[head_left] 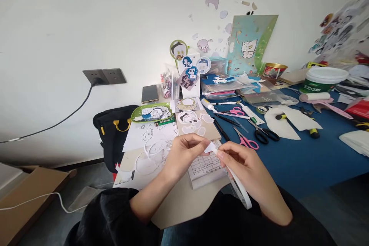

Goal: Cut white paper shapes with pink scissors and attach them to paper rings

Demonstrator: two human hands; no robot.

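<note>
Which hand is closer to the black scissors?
Right. The right hand is on the near side of the black scissors, slightly left; the left hand is farther left.

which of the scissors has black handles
The black scissors, just right of the nearer pink scissors; that pair and the farther pink scissors both have pink handles.

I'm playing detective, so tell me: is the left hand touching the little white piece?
Touching: the head view plainly shows the left hand pinching the little white piece at its fingertips.
</note>
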